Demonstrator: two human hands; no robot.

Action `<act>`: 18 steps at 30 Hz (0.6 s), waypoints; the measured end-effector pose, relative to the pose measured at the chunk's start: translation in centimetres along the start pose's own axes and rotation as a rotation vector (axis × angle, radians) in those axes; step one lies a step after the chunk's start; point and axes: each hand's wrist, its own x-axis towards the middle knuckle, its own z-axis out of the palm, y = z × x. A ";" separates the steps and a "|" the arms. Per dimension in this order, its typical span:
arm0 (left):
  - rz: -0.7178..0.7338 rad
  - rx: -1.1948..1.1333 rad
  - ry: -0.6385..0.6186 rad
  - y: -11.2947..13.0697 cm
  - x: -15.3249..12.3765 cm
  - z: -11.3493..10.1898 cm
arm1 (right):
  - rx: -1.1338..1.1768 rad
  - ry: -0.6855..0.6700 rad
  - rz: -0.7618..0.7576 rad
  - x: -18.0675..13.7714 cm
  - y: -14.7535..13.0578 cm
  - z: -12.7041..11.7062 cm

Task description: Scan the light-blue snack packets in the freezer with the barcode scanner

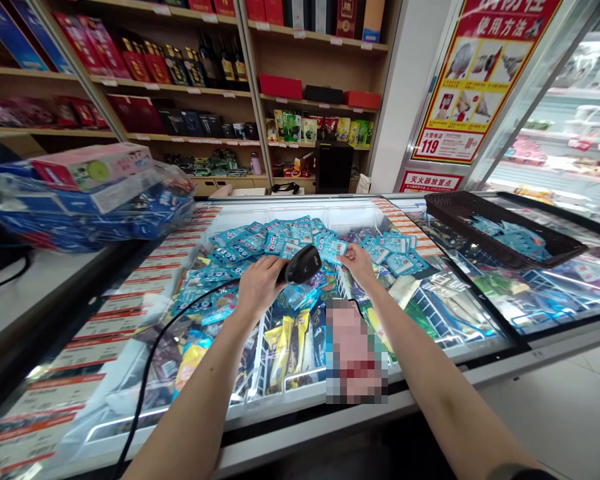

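Note:
My left hand (pixel 259 285) is closed round the handle of a black barcode scanner (pixel 303 264), whose black cable (pixel 150 353) trails down to the left. The scanner's head points at a small blue packet (pixel 333 250) pinched in my right hand (pixel 359 264). Both hands hover over an open chest freezer (pixel 330 413) heaped with several blue packets (pixel 260 243). Yellow ice-cream wrappers (pixel 287 347) lie lower in the freezer's wire baskets.
A black tray (pixel 460 213) with a few blue packets rests on the freezer's glass lid at right. Blue and pink boxes in a plastic bag (pixel 90 200) sit on the counter at left. Wooden shelves (pixel 300 100) of goods stand behind; a red poster (pixel 480 73) hangs at right.

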 end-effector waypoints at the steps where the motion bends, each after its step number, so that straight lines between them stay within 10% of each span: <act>1: 0.003 -0.001 -0.003 0.0 0.0 0.1 | 0.004 0.002 -0.003 0.0 0.0 0.0; 18: 0.005 -0.008 -0.010 0.1 0.1 0.2 | -0.092 0.098 -0.006 0.2 0.2 0.0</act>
